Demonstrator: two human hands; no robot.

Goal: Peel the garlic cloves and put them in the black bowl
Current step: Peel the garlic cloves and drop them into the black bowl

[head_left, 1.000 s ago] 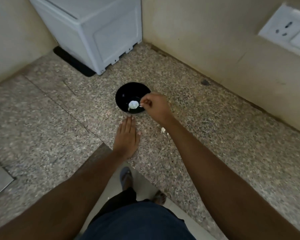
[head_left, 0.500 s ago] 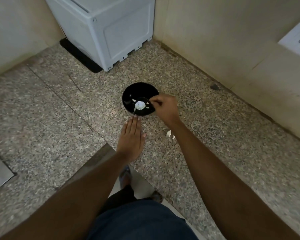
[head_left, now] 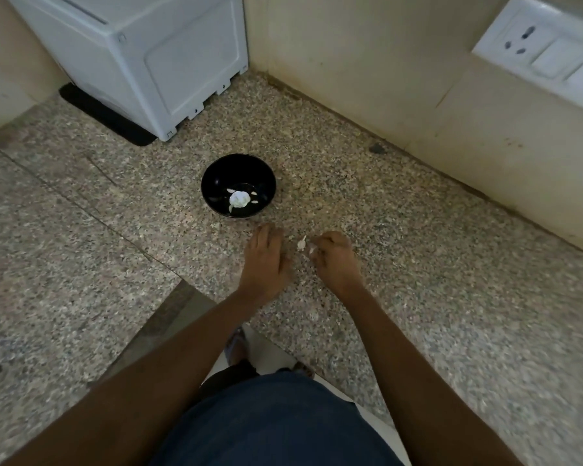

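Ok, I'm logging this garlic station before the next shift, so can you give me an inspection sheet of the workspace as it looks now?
Surface: speckled stone counter, dry as far as the view shows.
Job's things: black bowl standing upright, with a white garlic bulb and a few loose pale bits inside.
Clutter: small white garlic scraps on the counter between the hands.
Hands: left hand lies palm down on the counter, fingers straight; right hand has curled fingers pinching a small white piece.
Cables: nothing seen.
Surroundings: white appliance in the corner; wall socket on the right wall.
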